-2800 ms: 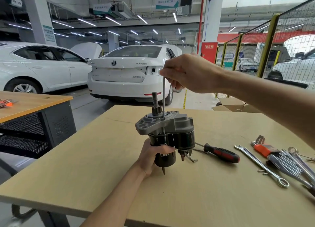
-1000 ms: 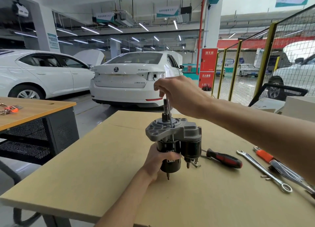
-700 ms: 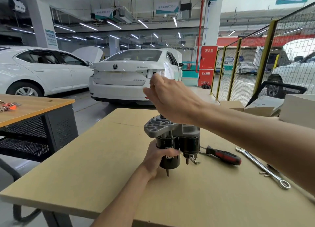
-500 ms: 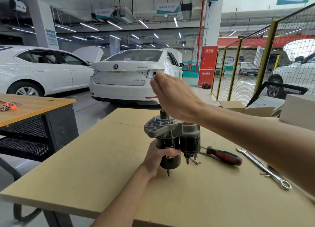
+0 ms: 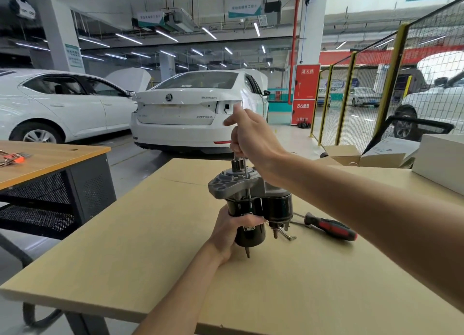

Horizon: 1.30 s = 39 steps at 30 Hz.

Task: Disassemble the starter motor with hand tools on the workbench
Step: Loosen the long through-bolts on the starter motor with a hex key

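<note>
- The black and grey metal starter motor (image 5: 251,204) stands upright near the middle of the pale wooden workbench (image 5: 150,246), grey end up.
- The left hand (image 5: 232,230) is wrapped round the black round body low down, gripping it from the left side. The motor sits just right of that palm.
- The right hand (image 5: 253,138) is right above the motor, fingers closed on the top of a thin long silver bolt (image 5: 247,181). One finger sticks out, a bit blurry.
- The bolt goes straight down thru the grey top part & along the black body. A small tip pokes out at the bottom of the motor.
- A screwdriver w/ a red and black handle (image 5: 331,230) lies flat on the bench, just right of the motor, not touching either hand.
</note>
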### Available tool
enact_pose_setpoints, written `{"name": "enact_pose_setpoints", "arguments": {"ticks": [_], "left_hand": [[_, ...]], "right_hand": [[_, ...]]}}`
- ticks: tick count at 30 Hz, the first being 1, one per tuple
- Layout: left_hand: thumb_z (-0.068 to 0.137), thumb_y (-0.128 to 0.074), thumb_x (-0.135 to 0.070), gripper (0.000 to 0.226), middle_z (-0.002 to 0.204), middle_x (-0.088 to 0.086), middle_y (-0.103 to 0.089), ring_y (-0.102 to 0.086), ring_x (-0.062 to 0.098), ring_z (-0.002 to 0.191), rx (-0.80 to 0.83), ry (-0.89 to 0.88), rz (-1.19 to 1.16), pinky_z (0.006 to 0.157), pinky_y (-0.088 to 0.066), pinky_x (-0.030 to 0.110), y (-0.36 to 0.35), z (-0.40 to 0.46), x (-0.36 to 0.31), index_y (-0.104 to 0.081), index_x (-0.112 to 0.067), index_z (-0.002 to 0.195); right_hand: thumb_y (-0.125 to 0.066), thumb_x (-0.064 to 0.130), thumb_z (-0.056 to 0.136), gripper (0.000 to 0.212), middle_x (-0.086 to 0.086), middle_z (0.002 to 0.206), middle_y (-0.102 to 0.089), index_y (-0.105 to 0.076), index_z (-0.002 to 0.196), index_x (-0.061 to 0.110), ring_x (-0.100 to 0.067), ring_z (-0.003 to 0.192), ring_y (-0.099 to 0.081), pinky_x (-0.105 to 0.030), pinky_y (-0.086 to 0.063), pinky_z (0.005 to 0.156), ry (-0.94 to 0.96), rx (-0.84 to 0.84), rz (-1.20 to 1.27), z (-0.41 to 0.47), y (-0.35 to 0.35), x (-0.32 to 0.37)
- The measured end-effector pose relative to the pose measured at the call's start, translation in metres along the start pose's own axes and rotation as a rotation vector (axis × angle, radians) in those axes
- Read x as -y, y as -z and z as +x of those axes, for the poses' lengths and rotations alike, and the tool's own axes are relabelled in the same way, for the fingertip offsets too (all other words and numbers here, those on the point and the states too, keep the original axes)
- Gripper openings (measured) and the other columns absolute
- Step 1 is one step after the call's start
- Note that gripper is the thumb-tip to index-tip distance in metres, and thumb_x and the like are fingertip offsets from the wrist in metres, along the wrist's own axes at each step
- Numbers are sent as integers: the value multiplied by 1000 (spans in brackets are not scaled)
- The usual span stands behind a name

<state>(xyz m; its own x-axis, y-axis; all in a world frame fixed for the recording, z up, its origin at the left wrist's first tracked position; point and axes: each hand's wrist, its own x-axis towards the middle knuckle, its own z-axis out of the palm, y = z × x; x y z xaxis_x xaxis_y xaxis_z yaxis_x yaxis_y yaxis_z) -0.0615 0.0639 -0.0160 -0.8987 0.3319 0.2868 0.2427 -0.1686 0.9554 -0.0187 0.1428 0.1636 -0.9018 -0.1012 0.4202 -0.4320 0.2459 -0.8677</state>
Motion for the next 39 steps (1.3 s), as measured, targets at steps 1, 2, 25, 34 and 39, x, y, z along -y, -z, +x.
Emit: {"name": "enact_pose_setpoints", "arguments": {"ticks": [1,2,25,34,39], "left_hand": [[54,-79,-38,48,92,7,-72,-67,18,89,1,0,4,84,-49,40,0,0,0,-74,-23,100],[54,-79,-38,49,92,8,-72,-67,18,90,5,0,6,84,-49,40,1,0,0,-73,-23,100],[53,-78,-39,49,93,9,-71,-67,17,89,-9,-7,21,81,-49,38,-1,-3,-2,-72,-23,99],[49,-79,-38,58,92,10,-72,-65,23,93,-45,26,16,84,-48,41,-2,-4,-5,-71,-16,102],[51,-79,-36,58,91,12,-71,-64,26,91,-48,15,11,84,-48,44,-1,-5,-5,-69,-12,103]], "right_hand": [[-25,32,109,42,4,76,-46,-57,112,6,-11,74,-45,-33,-38,79,20,5,-40,1,-2,2],[-25,28,109,44,2,76,-46,-58,114,-1,-14,74,-46,-33,-38,77,33,5,-84,2,-2,4],[-32,27,103,33,3,63,-31,-32,70,21,-14,58,-30,-27,-27,56,-86,88,-26,10,-6,14],[-31,36,101,38,-1,68,-45,-52,76,17,-19,66,-44,-36,-35,68,-8,67,-47,5,-5,2],[-25,23,106,52,-29,102,-65,-60,116,-14,-32,82,-57,-44,-50,76,104,65,-322,5,12,11]]}}
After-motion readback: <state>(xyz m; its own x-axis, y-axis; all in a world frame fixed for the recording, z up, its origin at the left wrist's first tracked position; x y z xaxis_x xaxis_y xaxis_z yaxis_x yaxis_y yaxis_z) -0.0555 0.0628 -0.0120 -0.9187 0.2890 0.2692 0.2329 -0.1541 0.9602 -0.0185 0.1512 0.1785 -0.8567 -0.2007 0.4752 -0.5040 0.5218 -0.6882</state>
